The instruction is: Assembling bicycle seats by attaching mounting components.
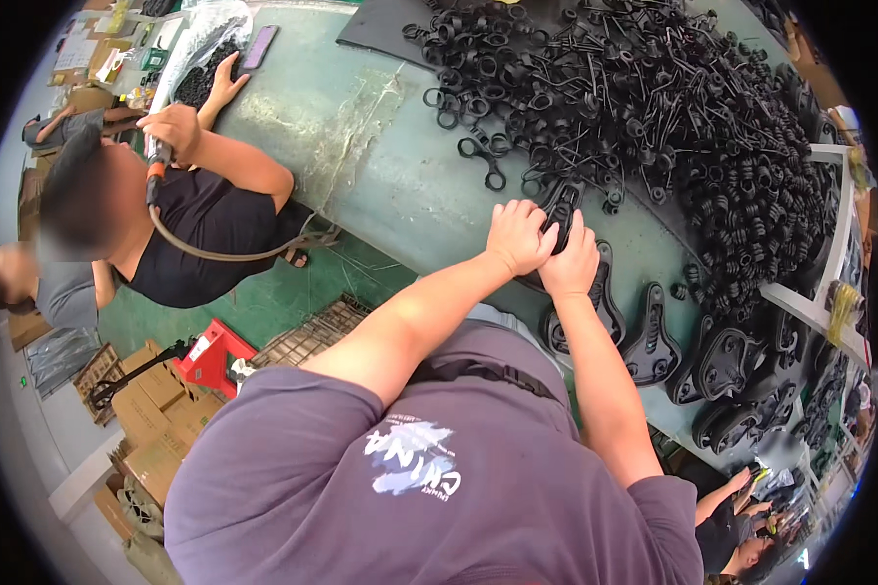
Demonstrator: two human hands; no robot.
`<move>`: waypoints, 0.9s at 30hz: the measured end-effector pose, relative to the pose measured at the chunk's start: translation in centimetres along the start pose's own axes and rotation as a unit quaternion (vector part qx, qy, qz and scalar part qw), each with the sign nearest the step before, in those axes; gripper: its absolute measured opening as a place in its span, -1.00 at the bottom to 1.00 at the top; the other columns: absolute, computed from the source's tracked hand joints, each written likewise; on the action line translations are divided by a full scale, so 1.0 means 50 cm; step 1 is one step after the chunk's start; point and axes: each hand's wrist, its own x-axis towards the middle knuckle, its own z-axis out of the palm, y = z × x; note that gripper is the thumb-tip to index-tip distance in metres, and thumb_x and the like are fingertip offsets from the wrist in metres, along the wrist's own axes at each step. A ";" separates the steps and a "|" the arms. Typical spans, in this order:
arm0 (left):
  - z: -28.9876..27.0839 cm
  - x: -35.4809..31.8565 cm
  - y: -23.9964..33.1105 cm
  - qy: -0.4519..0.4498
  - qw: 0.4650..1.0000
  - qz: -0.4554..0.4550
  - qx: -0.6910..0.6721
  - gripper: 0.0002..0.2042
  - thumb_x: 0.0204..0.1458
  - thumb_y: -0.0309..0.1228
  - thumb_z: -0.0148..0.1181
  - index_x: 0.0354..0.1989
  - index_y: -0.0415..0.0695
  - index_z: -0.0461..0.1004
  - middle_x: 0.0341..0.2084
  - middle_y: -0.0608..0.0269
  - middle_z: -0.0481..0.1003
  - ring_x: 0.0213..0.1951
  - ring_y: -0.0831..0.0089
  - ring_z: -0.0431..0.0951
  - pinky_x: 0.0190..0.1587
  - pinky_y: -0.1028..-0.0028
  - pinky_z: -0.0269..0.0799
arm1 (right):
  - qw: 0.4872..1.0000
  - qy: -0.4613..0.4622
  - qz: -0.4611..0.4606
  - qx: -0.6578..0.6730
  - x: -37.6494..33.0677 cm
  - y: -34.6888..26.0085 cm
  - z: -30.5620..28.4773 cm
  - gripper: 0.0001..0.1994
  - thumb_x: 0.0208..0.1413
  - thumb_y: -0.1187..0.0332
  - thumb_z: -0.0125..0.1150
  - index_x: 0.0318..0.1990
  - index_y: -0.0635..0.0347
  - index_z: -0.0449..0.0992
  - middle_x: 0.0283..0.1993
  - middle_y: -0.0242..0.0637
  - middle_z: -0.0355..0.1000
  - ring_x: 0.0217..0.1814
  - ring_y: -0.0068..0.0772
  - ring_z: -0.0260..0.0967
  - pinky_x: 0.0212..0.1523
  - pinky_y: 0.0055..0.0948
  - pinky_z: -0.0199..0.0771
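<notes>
Purple shirt [439, 478] nearest; my left hand [517, 236] and right hand [571, 261] both clamp black rubber part [561, 203] on worn green table [380, 146]; rubber-loop heap [654, 107] beyond, cardboard boxes [156, 409] on floor.

A worn green bench [380, 146] carries a big heap of black rubber loops and rings [654, 107], a row of black saddle-shaped pieces [654, 341] along its near edge, and a black mat [380, 29].

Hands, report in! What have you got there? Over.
Left hand and right hand both pressing one black rubber part. Green table underneath. Big pile of black parts close behind.
</notes>
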 end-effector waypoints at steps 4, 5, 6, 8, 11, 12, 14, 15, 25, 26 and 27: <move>-0.016 0.003 0.007 -0.080 0.996 -0.031 0.016 -0.59 0.24 0.01 0.15 -0.14 -0.11 0.65 -0.13 0.12 0.58 -0.04 0.08 0.52 0.07 0.11 0.33 | 0.995 -0.055 0.067 0.051 -0.023 -0.011 -0.022 -0.18 0.20 -0.07 0.32 0.44 0.34 0.24 0.18 0.18 0.42 0.19 0.29 0.42 0.21 0.10 0.42; -0.024 0.006 0.004 -0.079 0.996 -0.026 0.017 -0.59 0.24 0.01 0.15 -0.14 -0.11 0.65 -0.13 0.12 0.58 -0.04 0.08 0.52 0.07 0.11 0.33 | 0.991 -0.071 0.075 0.082 -0.028 -0.008 -0.034 -0.18 0.21 0.00 0.36 0.42 0.44 0.21 0.24 0.26 0.40 0.28 0.34 0.37 0.30 0.12 0.37; -0.034 0.007 -0.002 -0.110 0.992 -0.060 -0.032 -0.57 0.26 0.03 0.14 -0.10 -0.12 0.64 -0.06 0.09 0.58 0.02 0.04 0.52 0.12 0.09 0.34 | 0.987 -0.103 0.045 0.112 -0.039 -0.004 -0.058 -0.21 0.21 0.06 0.36 0.41 0.47 0.22 0.26 0.28 0.39 0.32 0.35 0.35 0.34 0.12 0.35; -0.061 -0.004 -0.012 -0.167 0.973 -0.121 -0.099 -0.52 0.31 0.05 0.09 0.02 -0.15 0.59 0.11 0.02 0.54 0.17 -0.07 0.50 0.24 0.04 0.38 | 0.984 -0.135 -0.097 0.069 -0.085 0.033 -0.086 -0.32 0.22 0.18 0.38 0.32 0.53 0.31 0.33 0.31 0.37 0.42 0.35 0.29 0.44 0.07 0.30; -0.089 -0.040 -0.036 -0.221 0.960 -0.128 -0.115 -0.50 0.32 0.05 0.09 0.10 -0.16 0.55 0.12 -0.04 0.52 0.18 -0.09 0.49 0.27 0.06 0.39 | 0.963 -0.204 -0.167 0.063 -0.139 0.049 -0.137 -0.41 0.24 0.20 0.37 0.26 0.49 0.41 0.32 0.21 0.40 0.45 0.25 0.29 0.44 -0.01 0.32; -0.092 -0.048 -0.042 -0.245 0.955 -0.123 -0.116 -0.48 0.32 0.05 0.10 0.15 -0.17 0.50 0.13 -0.10 0.50 0.18 -0.12 0.49 0.28 0.08 0.39 | 0.963 -0.201 -0.167 0.063 -0.140 0.049 -0.143 -0.41 0.24 0.20 0.37 0.26 0.49 0.41 0.32 0.21 0.40 0.45 0.25 0.29 0.44 -0.01 0.32; -0.093 -0.060 -0.042 -0.239 0.955 -0.130 -0.120 -0.48 0.32 0.05 0.11 0.16 -0.17 0.49 0.13 -0.12 0.50 0.18 -0.12 0.49 0.28 0.08 0.39 | 0.946 -0.214 -0.243 0.008 -0.142 0.048 -0.158 -0.41 0.21 0.16 0.39 0.24 0.45 0.43 0.26 0.12 0.46 0.39 0.16 0.35 0.39 -0.05 0.37; -0.094 -0.066 -0.040 -0.233 0.954 -0.139 -0.125 -0.48 0.31 0.05 0.11 0.16 -0.17 0.48 0.12 -0.13 0.49 0.17 -0.12 0.49 0.28 0.07 0.40 | 0.946 -0.213 -0.243 0.009 -0.141 0.049 -0.158 -0.41 0.21 0.16 0.39 0.24 0.45 0.43 0.26 0.12 0.46 0.39 0.16 0.35 0.39 -0.05 0.37; -0.075 -0.069 -0.034 -0.225 0.952 -0.149 -0.146 -0.42 0.28 0.06 0.16 0.17 -0.27 0.47 0.07 -0.24 0.55 0.14 -0.17 0.55 0.24 0.06 0.45 | 0.944 -0.133 -0.302 0.027 -0.162 0.072 -0.134 -0.55 0.15 0.23 0.42 0.04 0.41 0.52 0.04 0.07 0.51 0.19 0.13 0.46 0.28 -0.05 0.45; -0.071 -0.057 -0.037 -0.216 0.949 -0.178 -0.145 -0.35 0.26 0.08 0.18 0.16 -0.36 0.46 0.08 -0.34 0.55 0.17 -0.18 0.56 0.24 0.08 0.46 | 0.947 -0.127 -0.291 0.046 -0.163 0.066 -0.137 -0.57 0.15 0.26 0.41 0.04 0.42 0.52 0.03 0.08 0.51 0.17 0.14 0.46 0.28 -0.06 0.45; -0.071 -0.050 -0.045 -0.209 0.941 -0.215 -0.157 -0.23 0.19 0.15 0.22 0.22 -0.42 0.43 0.16 -0.43 0.50 0.23 -0.25 0.51 0.29 0.04 0.44 | 0.950 -0.155 -0.263 0.059 -0.160 0.058 -0.144 -0.56 0.16 0.24 0.41 0.05 0.42 0.52 0.05 0.08 0.51 0.19 0.14 0.46 0.29 -0.07 0.45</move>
